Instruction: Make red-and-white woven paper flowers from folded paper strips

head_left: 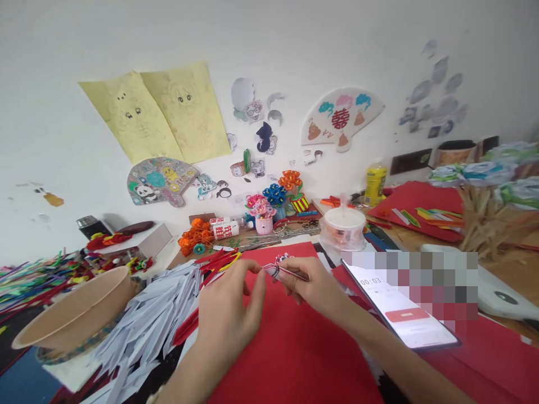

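Bundle: I see a small bundle (pixel 278 267) of white and red paper strips, held just above the red sheet (pixel 295 348), mid-frame, between both hands.
Left hand (pixel 229 314): thumb and forefinger pressed together on the bundle's left end; the other fingers are curled loosely beneath.
Right hand (pixel 314 287): thumb and forefinger pinch the bundle's right part, with a thin strip running back across the knuckles; the remaining fingers are folded in.
Weight: I judge it very light; it needs no support from below.
Stiffness: soft, thin paper; it will likely crease or crush under a hard squeeze and spring open if released.
Surface: dry paper, so I judge it not slippery, but small enough to twist out of a loose pinch.
Hold point: at the two ends, flat sides between fingertips, light pressure.
Nearby: loose white strips (pixel 151 320) lie left of the sheet; a bowl (pixel 76 314) sits further left; a phone (pixel 404 314) lies just beside the right forearm.
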The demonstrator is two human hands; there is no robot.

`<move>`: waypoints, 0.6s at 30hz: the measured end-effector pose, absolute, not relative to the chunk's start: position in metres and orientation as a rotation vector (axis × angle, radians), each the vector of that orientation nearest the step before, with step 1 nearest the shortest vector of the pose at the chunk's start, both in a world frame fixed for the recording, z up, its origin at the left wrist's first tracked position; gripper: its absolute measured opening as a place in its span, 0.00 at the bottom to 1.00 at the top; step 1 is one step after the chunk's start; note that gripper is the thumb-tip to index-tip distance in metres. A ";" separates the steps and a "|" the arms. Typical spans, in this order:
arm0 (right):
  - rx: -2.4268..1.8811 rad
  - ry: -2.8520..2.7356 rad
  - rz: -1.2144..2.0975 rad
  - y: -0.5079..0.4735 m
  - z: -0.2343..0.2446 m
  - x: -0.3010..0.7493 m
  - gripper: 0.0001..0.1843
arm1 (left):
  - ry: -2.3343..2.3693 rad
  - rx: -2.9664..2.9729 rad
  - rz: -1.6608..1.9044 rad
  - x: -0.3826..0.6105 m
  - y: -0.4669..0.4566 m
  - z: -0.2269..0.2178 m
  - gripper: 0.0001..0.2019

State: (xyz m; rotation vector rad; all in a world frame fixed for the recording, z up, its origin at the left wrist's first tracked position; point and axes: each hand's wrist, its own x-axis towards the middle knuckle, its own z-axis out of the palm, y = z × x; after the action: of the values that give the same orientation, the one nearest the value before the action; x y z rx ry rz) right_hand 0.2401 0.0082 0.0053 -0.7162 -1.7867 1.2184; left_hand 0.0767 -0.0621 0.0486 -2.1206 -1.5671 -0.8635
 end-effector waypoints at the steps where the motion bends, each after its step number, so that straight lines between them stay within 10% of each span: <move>1: -0.701 -1.810 1.220 0.008 0.005 0.240 0.17 | -1.742 -2.211 -0.774 0.076 -0.056 0.053 0.10; 18: -0.713 -1.952 1.268 0.002 0.003 0.235 0.18 | -2.110 -2.886 -1.398 0.061 -0.028 0.024 0.22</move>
State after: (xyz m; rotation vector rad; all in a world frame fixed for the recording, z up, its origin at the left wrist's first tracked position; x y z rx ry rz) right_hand 0.2348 0.0024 0.0026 -0.7131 -1.9521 1.2679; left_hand 0.0606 -0.0278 0.0244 -2.8862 -2.1096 -1.3984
